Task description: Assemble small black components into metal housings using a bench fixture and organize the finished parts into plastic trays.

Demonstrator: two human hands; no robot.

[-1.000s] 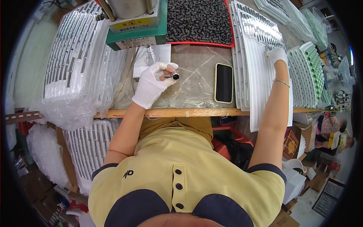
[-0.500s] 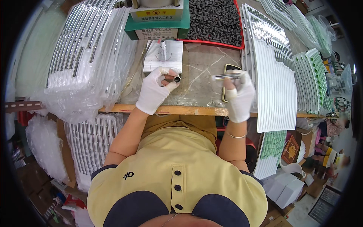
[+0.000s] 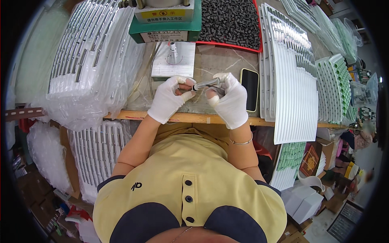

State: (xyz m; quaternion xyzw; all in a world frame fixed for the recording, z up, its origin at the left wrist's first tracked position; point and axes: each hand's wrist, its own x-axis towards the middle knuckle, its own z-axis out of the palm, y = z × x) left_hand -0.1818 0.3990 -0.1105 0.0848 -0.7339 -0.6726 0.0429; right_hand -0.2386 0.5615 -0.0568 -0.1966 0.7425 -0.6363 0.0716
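Over the near part of the workbench, my two white-gloved hands face each other. My right hand (image 3: 232, 102) grips a shiny silver metal tube (image 3: 208, 83) between thumb and fingers. The tube's left end meets a small black sleeve (image 3: 195, 87), which my left hand (image 3: 164, 101) pinches in its fingertips. Whether the tube end is inside the sleeve or only touching it, I cannot tell. Just beyond my left hand, a metal block (image 3: 161, 67) carries an upright silver post (image 3: 173, 52), under a green press machine (image 3: 166, 29).
A red tray (image 3: 227, 46) of black sleeves stands at the back. White ribbed racks (image 3: 295, 97) are on the right, beside a phone (image 3: 249, 90). Racks of silver tubes (image 3: 79, 56) in plastic wrap fill the left. The bench's wooden edge (image 3: 194, 117) runs before me.
My right hand has moved left with the tube, bringing its end to the sleeve in my left hand. The phone is now uncovered. My left hand has barely moved.
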